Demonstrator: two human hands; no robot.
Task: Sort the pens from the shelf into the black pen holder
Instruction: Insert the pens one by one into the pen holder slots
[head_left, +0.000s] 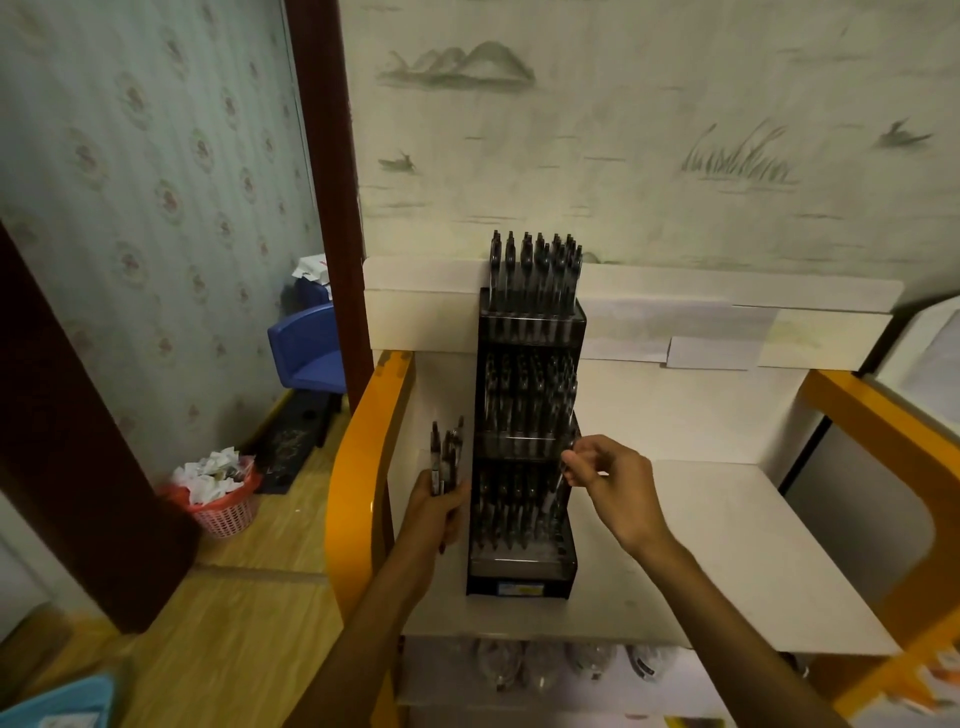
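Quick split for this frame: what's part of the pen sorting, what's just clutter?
Job:
- tiered black plastic pen holder
- bundle of dark pens in left hand
- single dark pen pinched by right hand
- white shelf

Clutter:
- pink mesh waste basket
- blue plastic chair

Dim indoor light, warm-greenish cast, no single source visible. Wall (649, 130) is the brightest area; dark door frame (332, 171) at left goes nearly black w/ no detail. Soft shadows under both forearms on the white shelf (727, 519). Faint glare on the orange rail (358, 467). Wide-angle distortion bends straight edges near the borders. Corners soft; pens in the black pen holder (524, 447) look murky, low contrast.
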